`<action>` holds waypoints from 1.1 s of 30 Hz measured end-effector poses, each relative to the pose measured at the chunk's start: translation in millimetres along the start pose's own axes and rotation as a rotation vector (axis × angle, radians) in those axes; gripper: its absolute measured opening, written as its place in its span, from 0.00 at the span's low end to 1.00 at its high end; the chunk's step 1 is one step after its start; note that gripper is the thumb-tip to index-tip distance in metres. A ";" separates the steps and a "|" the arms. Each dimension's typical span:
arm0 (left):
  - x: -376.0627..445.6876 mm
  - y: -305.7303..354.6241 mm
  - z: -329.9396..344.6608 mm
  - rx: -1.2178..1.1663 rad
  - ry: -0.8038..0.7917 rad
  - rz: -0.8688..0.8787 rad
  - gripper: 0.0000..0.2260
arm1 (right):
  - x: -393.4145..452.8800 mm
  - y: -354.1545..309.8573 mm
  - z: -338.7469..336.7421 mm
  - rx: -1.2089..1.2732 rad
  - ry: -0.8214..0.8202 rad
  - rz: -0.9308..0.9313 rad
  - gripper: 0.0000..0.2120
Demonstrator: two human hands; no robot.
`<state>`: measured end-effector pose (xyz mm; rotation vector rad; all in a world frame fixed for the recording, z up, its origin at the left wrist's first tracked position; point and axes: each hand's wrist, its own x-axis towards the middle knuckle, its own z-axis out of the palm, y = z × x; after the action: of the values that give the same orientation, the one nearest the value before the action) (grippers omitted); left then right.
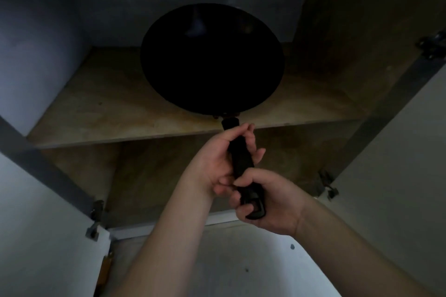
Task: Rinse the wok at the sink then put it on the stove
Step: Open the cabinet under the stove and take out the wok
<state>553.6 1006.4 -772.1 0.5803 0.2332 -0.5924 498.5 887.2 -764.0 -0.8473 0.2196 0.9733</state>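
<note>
1. Position of the task item. The wok [212, 58] sits in an open cabinet, its bowl over the wooden shelf [96, 113] and its long black handle [241, 159] projecting past the shelf's front edge toward me. I cannot tell whether the bowl rests on the shelf or is lifted just clear of it.

2. State of each grip. The left hand [217, 161] is closed round the forward part of the handle, near the bowl. The right hand [268, 202] is closed round the tail end of the handle. In my judgement the doubled hold is used because the bowl hangs far out from the hands; the forward hand takes the weight and the rear hand counters the tilt.

3. Progress. The sink and stove are not in view, so rinsing is not yet begun. This reads as the fetching step.

4. Surroundings and obstructions. A cabinet door hinge [432, 46] stands at upper right, another hinge [95, 210] at lower left. The cabinet's side panels and open doors flank the withdrawal path. The bowl is wide, so I would draw it straight out, level, to avoid striking them.
</note>
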 end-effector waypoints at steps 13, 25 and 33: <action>14.5 -1.4 8.0 0.037 0.080 -0.080 0.14 | 3.3 -3.2 -8.4 0.114 -0.049 0.099 0.10; -42.9 7.1 57.3 -0.067 0.345 -0.298 0.18 | -58.6 -4.9 56.8 0.369 0.043 0.240 0.08; -109.2 -7.9 106.9 -0.112 0.535 -0.443 0.18 | -128.0 2.2 113.6 0.384 0.234 0.406 0.11</action>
<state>465.2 989.6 -648.3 0.5736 0.9106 -0.8366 401.8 887.7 -622.8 -0.5674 0.7777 1.1585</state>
